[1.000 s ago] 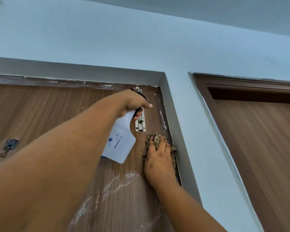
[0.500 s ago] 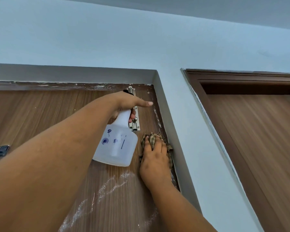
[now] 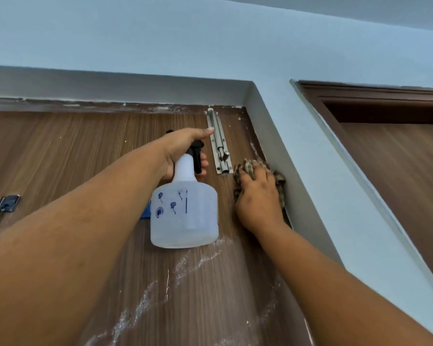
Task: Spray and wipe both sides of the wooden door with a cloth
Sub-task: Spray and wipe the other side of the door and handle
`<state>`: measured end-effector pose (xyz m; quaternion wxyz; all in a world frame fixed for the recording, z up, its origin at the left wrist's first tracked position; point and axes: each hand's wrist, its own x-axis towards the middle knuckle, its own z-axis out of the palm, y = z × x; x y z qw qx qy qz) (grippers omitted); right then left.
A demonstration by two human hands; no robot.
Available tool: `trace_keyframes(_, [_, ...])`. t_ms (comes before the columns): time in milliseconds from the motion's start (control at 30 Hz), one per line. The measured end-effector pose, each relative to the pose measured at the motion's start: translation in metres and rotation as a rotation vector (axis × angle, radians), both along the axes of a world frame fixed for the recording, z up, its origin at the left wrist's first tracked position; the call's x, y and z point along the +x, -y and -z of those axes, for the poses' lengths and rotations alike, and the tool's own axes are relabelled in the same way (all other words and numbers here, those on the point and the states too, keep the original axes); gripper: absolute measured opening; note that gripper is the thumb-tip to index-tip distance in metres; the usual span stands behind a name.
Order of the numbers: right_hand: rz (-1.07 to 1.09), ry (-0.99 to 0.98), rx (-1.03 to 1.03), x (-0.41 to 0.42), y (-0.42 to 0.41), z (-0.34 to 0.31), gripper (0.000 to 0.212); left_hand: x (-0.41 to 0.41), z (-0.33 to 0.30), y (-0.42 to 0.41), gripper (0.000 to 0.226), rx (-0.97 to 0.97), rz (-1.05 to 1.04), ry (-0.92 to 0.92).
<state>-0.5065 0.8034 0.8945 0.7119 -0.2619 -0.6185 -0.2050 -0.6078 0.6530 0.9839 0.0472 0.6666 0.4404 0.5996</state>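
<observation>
While the left hand wraps its fingers around the neck of the spray bottle at frame centre, its forefinger points straight out. Right of it, the right hand presses flat, fingers slightly curled, on the cloth against the wooden door near its upper right corner.

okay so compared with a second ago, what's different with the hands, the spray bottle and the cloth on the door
Little has changed. The view has tilted, so the whole bolt on the door now shows above the left hand. That hand keeps its grip on the spray bottle, forefinger stretched out. The right hand still presses the cloth flat beside the frame, just right of the bolt's lower end. Nothing was picked up or let go.
</observation>
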Motion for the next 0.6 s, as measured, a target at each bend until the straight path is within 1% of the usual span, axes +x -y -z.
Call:
trace_keyframes(33, [0.001, 0.007, 0.022, 0.0, -0.001, -0.005, 0.052, -0.001, 0.002, -0.002, 0.051, -0.003, 0.019, -0.002])
trace_keyframes(100, [-0.006, 0.03, 0.045, 0.002, -0.004, -0.017, 0.052, -0.002, 0.008, -0.009, 0.043, 0.004, 0.032, -0.005])
trace_keyframes(233, [-0.028, 0.063, 0.065, 0.009, -0.009, -0.056, 0.047, -0.011, 0.014, -0.028, 0.046, 0.028, 0.029, 0.025])
trace_keyframes(433, [0.046, 0.155, 0.048, 0.015, -0.011, -0.122, 0.049, -0.013, 0.009, -0.034, 0.037, 0.001, 0.012, -0.005])
trace_keyframes(600, [0.28, 0.188, 0.06, 0.012, 0.003, -0.162, 0.052, -0.015, 0.012, -0.034, 0.042, 0.034, 0.035, -0.055])
